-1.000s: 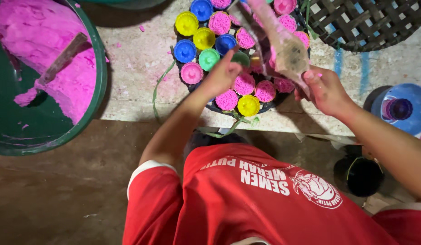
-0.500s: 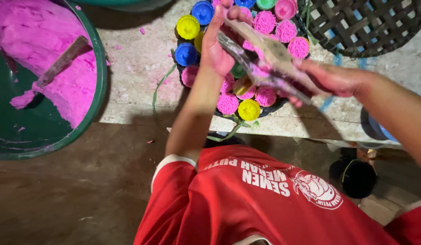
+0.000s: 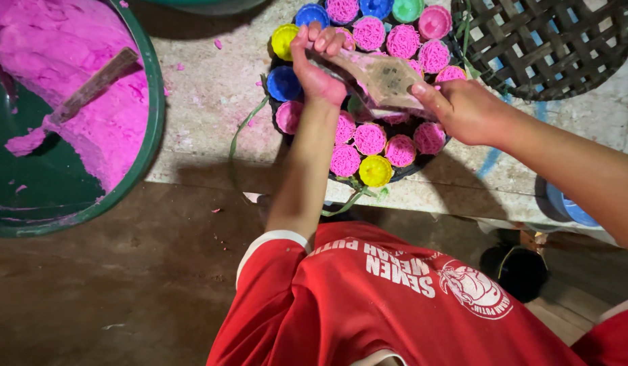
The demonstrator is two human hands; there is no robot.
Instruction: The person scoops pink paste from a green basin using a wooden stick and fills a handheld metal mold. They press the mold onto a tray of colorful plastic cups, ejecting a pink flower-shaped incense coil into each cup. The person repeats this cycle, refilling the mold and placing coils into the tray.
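Here, round tray (image 3: pixel 284 81) of pink-filled cups (image 3: pixel 369 138), green basin (image 3: pixel 149 135) holding pink paste (image 3: pixel 50 41)

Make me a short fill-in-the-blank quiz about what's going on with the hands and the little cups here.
1. Both hands, the left hand and the right hand, hold a flat wooden ____ above the cups.
2. The small cups are mostly filled with ____ powder.
3. The big tub of powder on the left is ____ in colour.
4. A wooden stick rests in the ____.

Missing words: paddle; pink; green; tub
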